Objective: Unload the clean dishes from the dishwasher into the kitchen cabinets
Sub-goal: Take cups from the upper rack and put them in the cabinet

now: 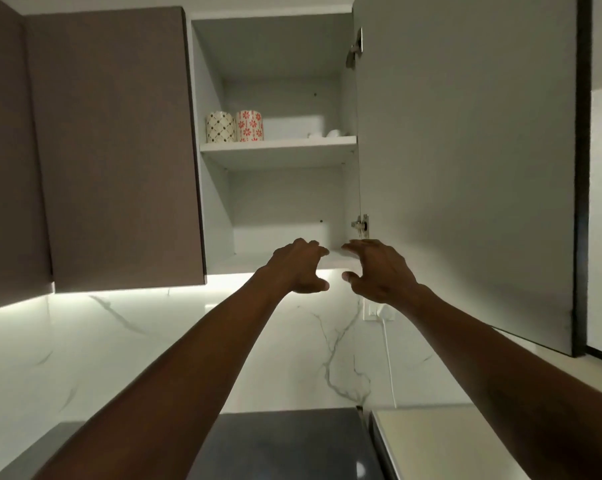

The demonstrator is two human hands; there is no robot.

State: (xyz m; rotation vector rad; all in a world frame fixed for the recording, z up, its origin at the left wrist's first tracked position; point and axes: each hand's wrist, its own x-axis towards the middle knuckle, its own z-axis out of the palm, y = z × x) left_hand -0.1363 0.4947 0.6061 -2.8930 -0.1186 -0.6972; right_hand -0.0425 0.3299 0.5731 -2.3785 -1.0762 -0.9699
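Overhead, a wall cabinet (278,50) is seen from below, its door (465,168) swung wide to the right on two hinges.

Dishes: two mugs are set on the upper shelf (278,147), at its left end, upright and touching side to side. The dotted mug (220,127) stands at the far left, with the red-flowered mug (249,125) just to its right. Small white pieces (330,134) are noted at the right of the same shelf, mostly hidden by its front edge; their kind cannot be told.

Hands: both arms are raised toward the front lip of the lower shelf (230,263). The left hand (297,266) is held with its fingers half curled and its thumb spread below them; nothing is gripped. The right hand (380,271) is held in mirror fashion, fingers bent and spread, with nothing held. The two hands are near each other, fingertips facing across a narrow gap, not touching. Whether the fingertips touch the shelf lip cannot be told.

Surroundings: a closed brown door (119,150) is seen to the left. A lit marble wall (119,341) lies below the cabinet, with a socket (372,311) and a white cord (389,358) hanging from it. A dark counter (275,445) is seen at the bottom.
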